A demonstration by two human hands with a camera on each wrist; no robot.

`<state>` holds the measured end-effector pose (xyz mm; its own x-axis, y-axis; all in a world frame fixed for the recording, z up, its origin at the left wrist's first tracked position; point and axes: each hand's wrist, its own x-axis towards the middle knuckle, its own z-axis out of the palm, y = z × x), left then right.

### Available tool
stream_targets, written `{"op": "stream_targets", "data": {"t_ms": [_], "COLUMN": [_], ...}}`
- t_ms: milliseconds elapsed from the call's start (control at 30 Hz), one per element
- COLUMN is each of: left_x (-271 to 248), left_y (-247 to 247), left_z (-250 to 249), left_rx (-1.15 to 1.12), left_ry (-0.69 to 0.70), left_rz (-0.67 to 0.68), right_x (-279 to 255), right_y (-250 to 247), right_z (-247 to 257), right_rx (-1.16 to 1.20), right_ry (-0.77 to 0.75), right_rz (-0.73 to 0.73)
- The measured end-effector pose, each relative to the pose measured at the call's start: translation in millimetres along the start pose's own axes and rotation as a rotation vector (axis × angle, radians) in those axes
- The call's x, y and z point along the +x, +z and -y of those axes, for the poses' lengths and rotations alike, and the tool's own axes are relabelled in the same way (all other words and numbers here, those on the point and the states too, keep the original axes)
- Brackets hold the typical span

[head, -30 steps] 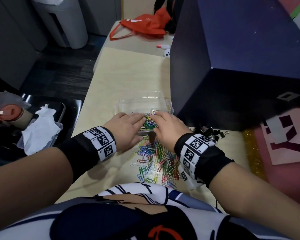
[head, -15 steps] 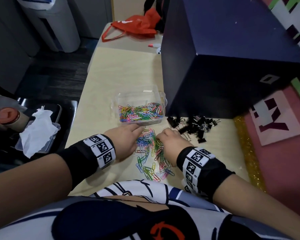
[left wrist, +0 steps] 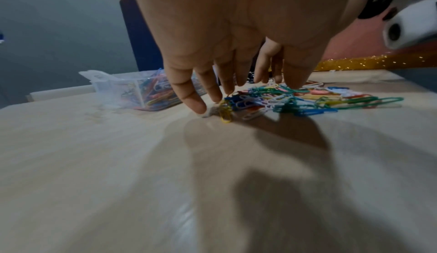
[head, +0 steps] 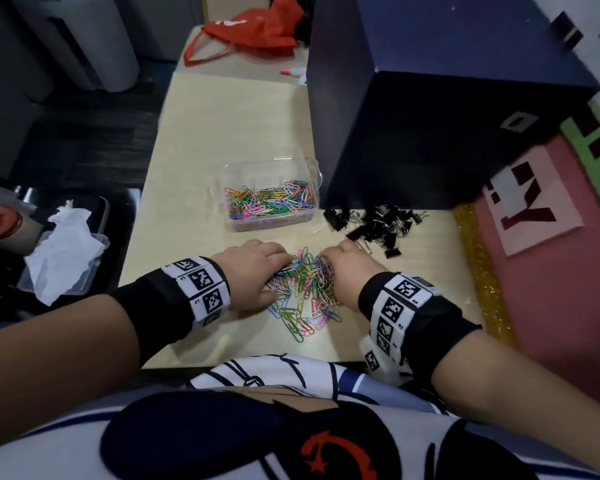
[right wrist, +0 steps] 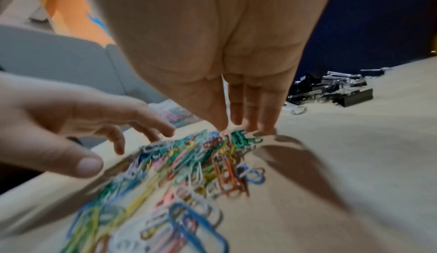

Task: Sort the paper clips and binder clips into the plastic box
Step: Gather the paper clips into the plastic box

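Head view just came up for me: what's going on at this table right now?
A person is sorting clips. Both hands, left hand and right hand, rest fingers-down on either side of a loose pile of coloured paper clips on the table, apparently gathering it together. The clear plastic box beyond them already holds many paper clips. The black binder clips lie in a heap right of the box, none visibly in it. One white paper clip lies apart.
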<state>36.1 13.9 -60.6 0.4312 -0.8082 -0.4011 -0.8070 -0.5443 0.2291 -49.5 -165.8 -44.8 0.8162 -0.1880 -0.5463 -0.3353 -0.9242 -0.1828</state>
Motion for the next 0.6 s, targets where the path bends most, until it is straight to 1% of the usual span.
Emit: {"op": "stream_targets", "data": {"t_ms": [100,200,333,400,500,600], "left_x": [-4.9,-7.5,-10.0,-9.8,-6.2,-1.7], "left_y": [-4.6,-6.4,-2.0,1.5,6.1,4.7], "left_z": [6.1,7.7,-6.2,-17.5,-32.1,-36.0], "left_rx": [-0.026,-0.005,-0.008,-0.014,0.024,0.007], "left_ry": [-0.082,-0.186,-0.203,-0.192,-0.189,-0.229], "left_rz": [-0.017,0.03,0.1,0.114,0.107,0.067], "right_x": [2.9,0.6,-7.4,-9.7,-8.8,-5.5], "right_y": [-5.7,-2.1,7.6,11.4,13.8,10.9], "right_z": [-8.5,-11.0,-2.0,7.2,18.5,20.0], "right_rx": [0.01,-0.034,-0.041,-0.012,0.065,0.146], "right_ry": [0.169,0.256,0.229,0.207,0.152,0.103], "right_rz": [0.017,0.092,0.128,0.108,0.055,0.014]}}
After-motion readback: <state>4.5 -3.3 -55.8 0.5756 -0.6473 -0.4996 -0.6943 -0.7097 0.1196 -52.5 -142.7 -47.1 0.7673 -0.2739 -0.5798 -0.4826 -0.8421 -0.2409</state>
